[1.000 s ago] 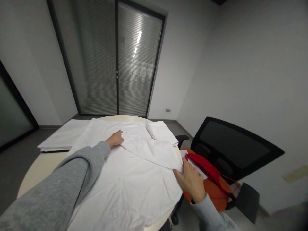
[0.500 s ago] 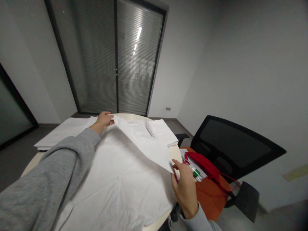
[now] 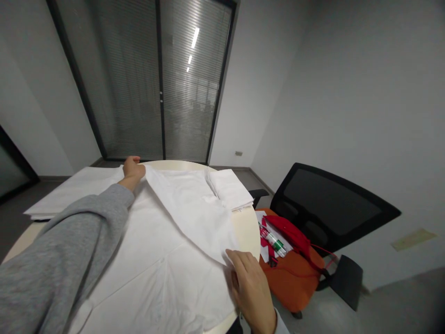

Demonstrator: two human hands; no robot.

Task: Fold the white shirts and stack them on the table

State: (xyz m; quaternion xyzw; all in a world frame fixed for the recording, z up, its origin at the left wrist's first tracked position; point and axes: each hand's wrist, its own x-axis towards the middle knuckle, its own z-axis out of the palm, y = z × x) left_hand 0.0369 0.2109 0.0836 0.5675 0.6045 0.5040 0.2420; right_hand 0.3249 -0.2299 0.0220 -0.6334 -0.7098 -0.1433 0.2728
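The left hand [image 3: 134, 171] and the right hand [image 3: 252, 290] both grasp the lifted flap of the white cloth [image 3: 198, 211], which lies on the table [image 3: 248, 227] at lower centre of the frame. It is probably light, soft and easily creased; the edge corners seem the best hold. The grey sleeve [image 3: 85, 236] covers its left part; the bottom is cut off, and the pinching fingertips are hard to see.

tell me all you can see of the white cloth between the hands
The white cloth looks like thin, plain fabric, creased, with seam-like lines in its nearer part. It lies spread on the pale table, with an upper layer whose slanting edge is lifted. The left hand is at that edge's far end, the right hand at its near end; whether they grip is unclear.
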